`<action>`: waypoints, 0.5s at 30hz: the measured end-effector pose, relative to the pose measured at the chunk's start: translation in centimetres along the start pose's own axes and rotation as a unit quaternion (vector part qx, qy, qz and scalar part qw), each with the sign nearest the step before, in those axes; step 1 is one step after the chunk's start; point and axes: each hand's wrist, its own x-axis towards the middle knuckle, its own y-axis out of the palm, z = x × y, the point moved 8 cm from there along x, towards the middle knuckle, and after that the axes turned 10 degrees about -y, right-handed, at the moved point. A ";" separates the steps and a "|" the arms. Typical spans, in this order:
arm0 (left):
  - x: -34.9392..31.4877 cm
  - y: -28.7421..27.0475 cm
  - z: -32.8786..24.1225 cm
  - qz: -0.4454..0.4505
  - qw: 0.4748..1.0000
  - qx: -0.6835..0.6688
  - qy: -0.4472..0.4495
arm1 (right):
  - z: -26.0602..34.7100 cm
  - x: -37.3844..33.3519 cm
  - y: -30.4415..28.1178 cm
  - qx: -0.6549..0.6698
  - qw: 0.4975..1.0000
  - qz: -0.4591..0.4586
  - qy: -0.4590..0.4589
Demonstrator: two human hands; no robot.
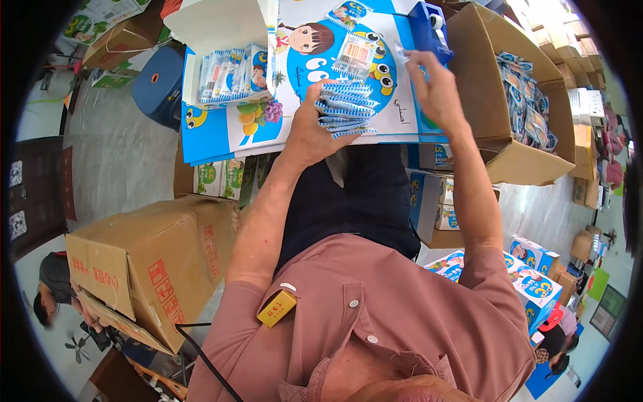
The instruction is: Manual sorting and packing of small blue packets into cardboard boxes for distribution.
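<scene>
My left hand (311, 134) is wrapped round a stack of small blue-and-white sachets (347, 107), their crimped edges facing up. Beyond the stack, two loose sachets lie flat, a nearer sachet (353, 56) and a farther sachet (349, 13). My right hand (435, 90) is raised over the right of the board, thumb and fingers closed together. A small whitish, blurred thing shows at their tips; I cannot tell its kind. Left of my hands stands an open white carton (189, 79), its lid raised, with a row of upright sachets (231, 72) inside.
Under everything lies a printed cardboard sheet (238, 134). A blue tape dispenser (431, 33) stands at its far right. Beside it, a brown box (472, 87) holds many loose sachets (526, 100). A blue stool (157, 84) and a large brown carton (161, 261) are on my left.
</scene>
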 end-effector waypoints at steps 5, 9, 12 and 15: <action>0.6 0.0 0.5 0.019 0.993 0.088 0.075 | 4.0 2.5 2.2 0.071 0.968 0.226 -0.078; 0.5 -0.1 -0.9 -0.041 0.988 0.089 0.116 | 5.7 3.8 6.9 0.166 0.942 0.246 -0.157; 0.5 0.1 -0.9 -0.075 0.985 0.097 0.120 | 3.6 2.7 8.5 0.242 0.948 0.207 -0.026; 0.8 0.4 -0.8 -0.087 0.980 0.134 0.121 | 3.0 -1.4 11.6 0.465 0.862 0.124 0.160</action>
